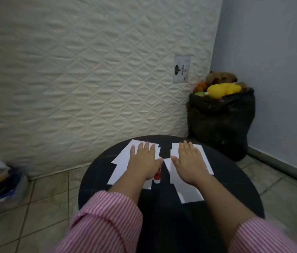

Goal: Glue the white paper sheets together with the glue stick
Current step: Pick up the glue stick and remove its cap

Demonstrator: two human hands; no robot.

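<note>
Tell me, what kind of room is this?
Probably a room in a home, maybe a bedroom or storage corner: a quilted mattress leans upright, a black bag holds toys, and the floor is tiled.

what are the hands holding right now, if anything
Nothing. The left hand and right hand lie flat and open on the paper sheets; the glue stick stands ungripped between them.

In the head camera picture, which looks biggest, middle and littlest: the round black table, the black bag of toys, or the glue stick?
1. Round black table, by far the biggest.
2. Black bag of toys. It sits farther from the camera, so it may look smaller than it really is.
3. Glue stick, tiny and partly hidden by the left hand.
</note>
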